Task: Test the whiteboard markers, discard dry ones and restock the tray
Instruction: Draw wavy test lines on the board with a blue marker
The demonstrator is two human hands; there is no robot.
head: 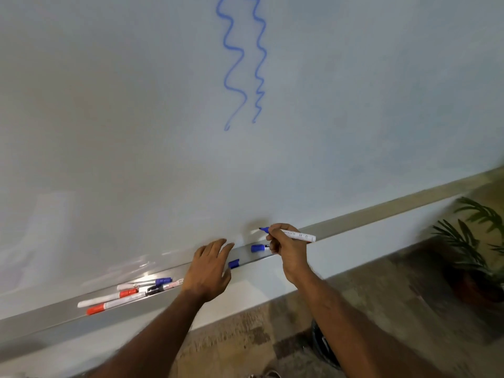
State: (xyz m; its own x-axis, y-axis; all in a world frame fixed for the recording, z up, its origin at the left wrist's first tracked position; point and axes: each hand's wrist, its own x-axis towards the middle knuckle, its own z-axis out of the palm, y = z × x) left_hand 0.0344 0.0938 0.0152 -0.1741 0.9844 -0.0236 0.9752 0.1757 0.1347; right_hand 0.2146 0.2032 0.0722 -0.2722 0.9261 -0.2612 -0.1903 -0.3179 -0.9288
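Note:
My right hand [286,251] grips an uncapped blue whiteboard marker [296,234], its tip pointing left close to the whiteboard [136,132]. My left hand [211,268] hovers with fingers spread over the grey marker tray [54,317], next to a loose blue cap [233,263]. Another blue-capped marker [257,248] lies in the tray, partly hidden behind my right hand. Further left in the tray lie several markers [128,294] with red, blue and black caps. Two blue wavy lines [242,64] run down the board.
A potted plant [474,241] stands on the floor at the right. A dark object [324,347] sits on the floor below my right forearm. White wall runs under the tray.

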